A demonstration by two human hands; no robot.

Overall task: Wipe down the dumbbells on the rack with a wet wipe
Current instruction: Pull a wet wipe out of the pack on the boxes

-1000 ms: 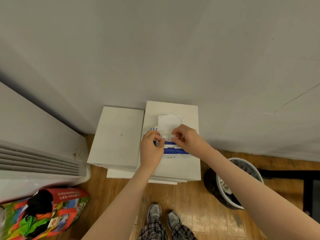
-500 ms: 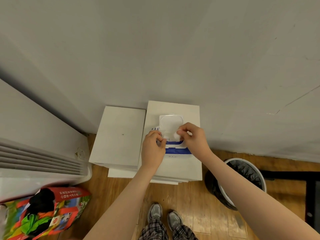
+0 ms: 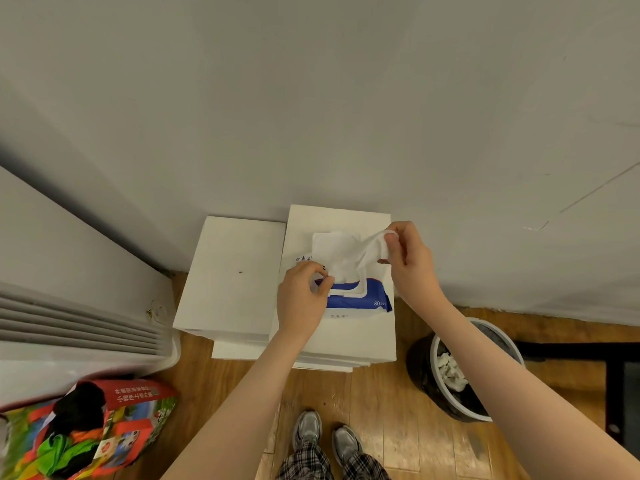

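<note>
A blue and white wet wipe pack (image 3: 360, 299) lies on a stack of white boxes (image 3: 360, 341) against the wall, its white flip lid (image 3: 327, 244) standing open. My left hand (image 3: 304, 296) presses down on the pack's left end. My right hand (image 3: 408, 261) pinches a white wet wipe (image 3: 360, 254) that stretches from the pack's opening up and to the right. No dumbbells or rack are in view.
A second white box (image 3: 232, 271) sits to the left of the pack. A black bin (image 3: 464, 368) with crumpled wipes stands on the wooden floor at the right. A white air conditioner (image 3: 69, 306) and a colourful bag (image 3: 86, 434) are at the left.
My right hand has risen up and to the right, drawing the wipe out of the pack's opening. My left hand stays on the pack.
</note>
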